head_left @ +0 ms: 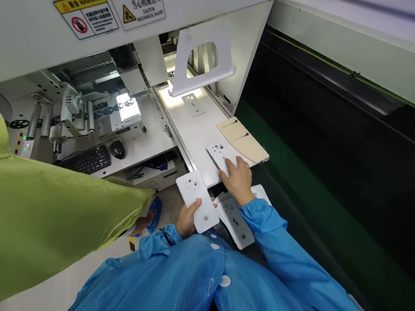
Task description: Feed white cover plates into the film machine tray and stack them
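My left hand (187, 217) grips a white rounded panel (201, 205) with small holes near its far end, thumb across its face. On the machine's white work surface (204, 137), my right hand (240, 180) has its fingers at the near edge of another white panel (220, 150). A dark line shows under that panel's left side. Just below my right wrist is a grey-white panel with holes (235, 222), with a further white panel corner (261, 192) by my sleeve.
A cream board (243, 138) with two dark pin-like pieces lies on the surface's right side. Farther in, one panel (194, 104) rests under a white bracket (206, 57). To the left are a keyboard (86, 160), a mouse (117, 149) and a person in a yellow-green garment (41, 216).
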The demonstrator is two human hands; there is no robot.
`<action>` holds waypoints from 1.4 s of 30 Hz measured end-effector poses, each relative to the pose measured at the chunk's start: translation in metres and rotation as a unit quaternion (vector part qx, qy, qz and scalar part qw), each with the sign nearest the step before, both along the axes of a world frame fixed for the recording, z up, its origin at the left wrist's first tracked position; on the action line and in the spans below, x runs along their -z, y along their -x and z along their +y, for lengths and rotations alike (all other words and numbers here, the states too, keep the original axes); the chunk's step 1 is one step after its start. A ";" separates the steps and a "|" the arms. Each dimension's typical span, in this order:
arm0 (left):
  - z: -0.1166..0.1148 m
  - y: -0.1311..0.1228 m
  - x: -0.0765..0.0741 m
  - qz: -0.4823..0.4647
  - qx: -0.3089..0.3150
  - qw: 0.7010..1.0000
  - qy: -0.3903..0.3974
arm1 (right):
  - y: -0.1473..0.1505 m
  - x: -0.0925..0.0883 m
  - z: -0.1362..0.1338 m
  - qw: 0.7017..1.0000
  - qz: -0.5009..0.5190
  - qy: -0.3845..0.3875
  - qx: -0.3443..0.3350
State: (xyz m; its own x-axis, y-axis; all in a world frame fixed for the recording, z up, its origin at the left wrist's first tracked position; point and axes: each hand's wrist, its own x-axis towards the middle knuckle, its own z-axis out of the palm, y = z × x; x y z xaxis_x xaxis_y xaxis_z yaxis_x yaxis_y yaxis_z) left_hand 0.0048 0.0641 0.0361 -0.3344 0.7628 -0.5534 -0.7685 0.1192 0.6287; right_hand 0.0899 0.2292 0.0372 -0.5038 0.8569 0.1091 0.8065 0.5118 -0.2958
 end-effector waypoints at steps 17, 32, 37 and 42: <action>0.010 0.019 0.007 -0.025 0.031 0.999 0.021 | 0.040 0.019 -0.005 0.994 -0.051 0.069 -0.064; 0.011 0.027 0.011 -0.029 0.035 0.999 0.018 | 0.052 0.023 -0.003 0.996 -0.051 0.073 -0.028; 0.010 0.028 0.012 -0.029 0.039 0.999 0.016 | 0.052 0.024 -0.003 0.996 -0.033 0.071 -0.030; 0.008 0.027 0.012 -0.028 0.055 0.998 0.002 | 0.042 0.013 -0.009 0.997 0.034 0.050 -0.040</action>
